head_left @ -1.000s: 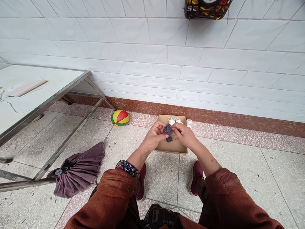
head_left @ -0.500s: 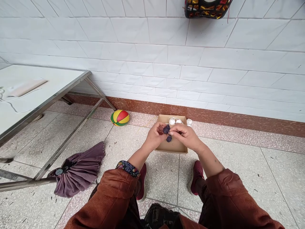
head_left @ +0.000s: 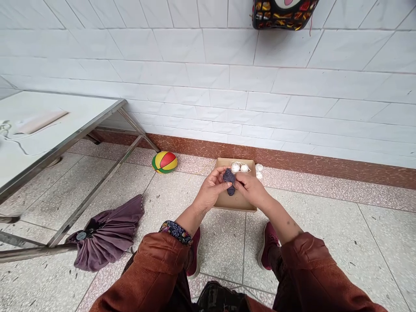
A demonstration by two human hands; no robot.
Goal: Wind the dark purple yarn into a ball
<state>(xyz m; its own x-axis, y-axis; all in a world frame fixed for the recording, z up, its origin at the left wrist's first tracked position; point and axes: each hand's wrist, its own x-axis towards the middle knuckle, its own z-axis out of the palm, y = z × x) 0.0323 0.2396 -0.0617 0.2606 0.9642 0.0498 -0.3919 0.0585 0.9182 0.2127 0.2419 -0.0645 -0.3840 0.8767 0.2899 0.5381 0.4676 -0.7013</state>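
Between my two hands is a small dark purple-grey ball of yarn point(head_left: 229, 175). My left hand point(head_left: 211, 188) grips it from the left, thumb across its lower side. From the right, the closed fingers of my right hand point(head_left: 250, 187) meet the yarn; they look pinched, and any strand in them is too small to make out. Just below shows a second dark yarn ball point(head_left: 231, 191); whether it hangs or lies in the box is unclear. Beneath my hands the shallow cardboard box point(head_left: 235, 204) stands on the floor, with white yarn balls point(head_left: 244, 168) at its far end.
More white yarn point(head_left: 259, 168) lies right of the box. A striped ball point(head_left: 164, 162) rests by the wall, and a folded purple umbrella point(head_left: 110, 232) lies left. The metal-framed table point(head_left: 97, 119) stands at left. A dark basket point(head_left: 282, 17) is up on the tiled wall.
My right hand has turned and curled in closer against the yarn. The upper dark ball sits more upright in my left fingers. The view has shifted slightly.
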